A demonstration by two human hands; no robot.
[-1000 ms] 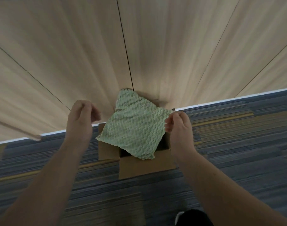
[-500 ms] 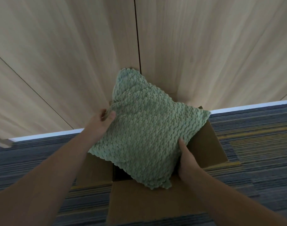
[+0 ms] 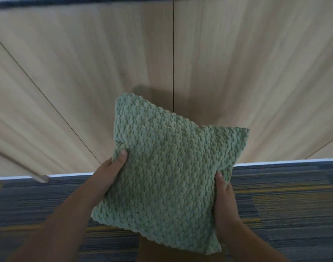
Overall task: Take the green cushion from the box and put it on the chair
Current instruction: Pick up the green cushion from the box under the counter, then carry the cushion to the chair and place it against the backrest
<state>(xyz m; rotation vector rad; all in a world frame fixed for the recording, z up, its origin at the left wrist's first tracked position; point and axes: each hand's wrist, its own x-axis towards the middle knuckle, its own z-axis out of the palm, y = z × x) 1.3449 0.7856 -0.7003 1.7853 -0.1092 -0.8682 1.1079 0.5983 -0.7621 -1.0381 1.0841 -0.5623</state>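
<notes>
The green cushion [image 3: 167,171], knobbly and square, fills the middle of the view, held up in the air and tilted like a diamond. My left hand [image 3: 109,173] grips its left edge with the thumb on the front face. My right hand [image 3: 225,201] grips its right edge lower down. Only a brown strip of the cardboard box [image 3: 158,251] shows below the cushion at the bottom edge; the rest of the box is hidden behind it. No chair is in view.
A light wooden panelled wall [image 3: 237,72] stands straight ahead, with a white skirting [image 3: 286,161] along its foot. Blue-grey striped carpet [image 3: 286,205] with yellow lines covers the floor. A pale wooden edge [image 3: 39,177] pokes in at the left.
Both hands closed on the cushion's sides and lifted it up out of the box. The box has dropped almost out of sight under the cushion, and the view has tilted up the wall.
</notes>
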